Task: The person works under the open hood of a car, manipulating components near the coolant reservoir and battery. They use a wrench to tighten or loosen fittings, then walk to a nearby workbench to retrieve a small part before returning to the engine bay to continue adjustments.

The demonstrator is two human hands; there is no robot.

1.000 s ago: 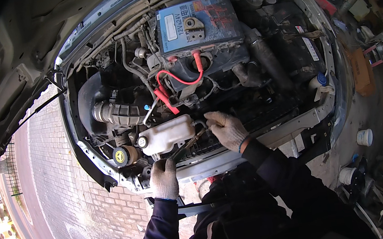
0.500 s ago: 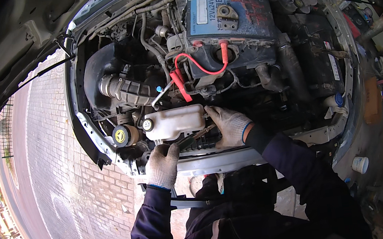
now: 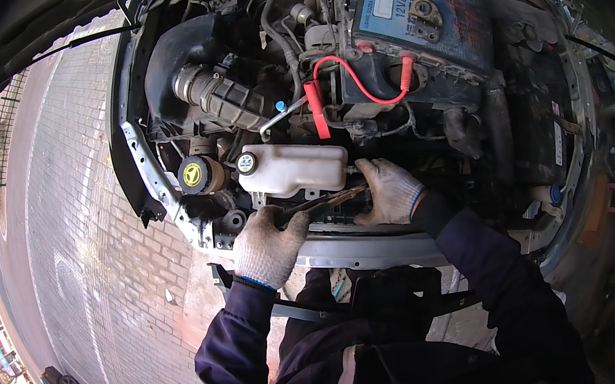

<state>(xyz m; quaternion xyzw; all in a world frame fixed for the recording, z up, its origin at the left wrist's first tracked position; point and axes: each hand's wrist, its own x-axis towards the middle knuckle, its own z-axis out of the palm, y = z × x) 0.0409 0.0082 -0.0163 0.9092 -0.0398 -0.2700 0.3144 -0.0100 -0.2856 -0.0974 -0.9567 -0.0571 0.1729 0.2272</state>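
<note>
My left hand, in a white knit glove, is closed around the handles of dark-gripped pliers. Their worn metal end points right, just below the white plastic reservoir tank with its black cap. At the tank's right end is my right hand, gloved as well. Its index finger reaches toward the small outlet there, while the thumb lies lower and apart, close to the pliers' tip. What the jaws touch cannot be made out.
A blue jump-start box sits on the engine, its red cable ending in a red clamp. Left are a ribbed intake hose and a round cap with a yellow emblem. The front crossbar runs below my hands.
The view has shifted, so the engine bay sits further right and a little higher. Both hands stay by the tank; the pliers remain in my left hand, their handles now turned slightly.
</note>
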